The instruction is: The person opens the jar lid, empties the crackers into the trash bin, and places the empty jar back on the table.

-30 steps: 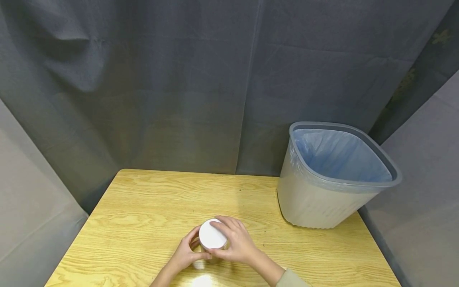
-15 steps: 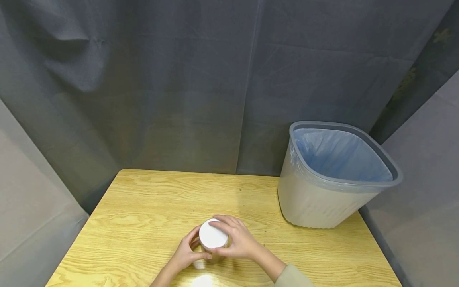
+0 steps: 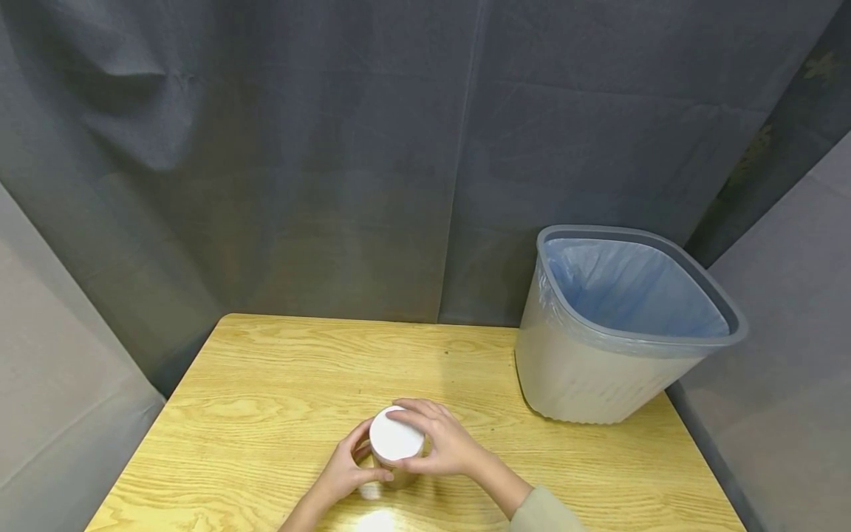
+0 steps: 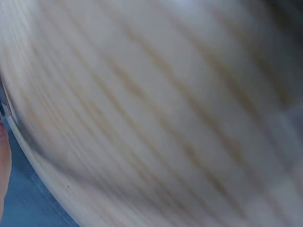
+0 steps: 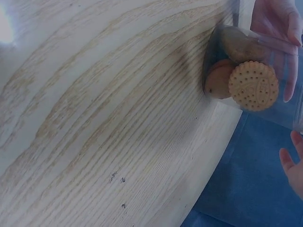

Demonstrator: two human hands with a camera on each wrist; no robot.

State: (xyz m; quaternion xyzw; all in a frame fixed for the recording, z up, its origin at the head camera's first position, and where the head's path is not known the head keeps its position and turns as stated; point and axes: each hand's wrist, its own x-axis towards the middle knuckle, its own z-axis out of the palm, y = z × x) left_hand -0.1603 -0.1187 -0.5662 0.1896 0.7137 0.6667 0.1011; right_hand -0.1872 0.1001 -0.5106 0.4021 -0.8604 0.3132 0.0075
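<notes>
A clear jar (image 5: 210, 56) stands on the table at the front, its round white lid (image 3: 395, 434) on top. Through its wall in the right wrist view I see a round biscuit (image 5: 253, 86) with a scalloped edge, and other brown biscuits behind it. My left hand (image 3: 342, 469) grips the jar's body from the left, thumb in front. From the right, my right hand (image 3: 442, 443) holds the lid's rim between thumb and fingers. Only part of a left-hand finger (image 4: 4, 161) shows at the edge of the left wrist view.
A pale waste bin (image 3: 598, 377) with a grey rim and blue liner stands at the table's back right. Dark grey curtain (image 3: 332, 162) hangs behind the wood-grain table (image 3: 266, 384). Lighter panels flank both sides.
My right hand's fingers have shifted slightly round the lid's rim, the upper ones a little leftward. The left hand and the jar are nearly unmoved.
</notes>
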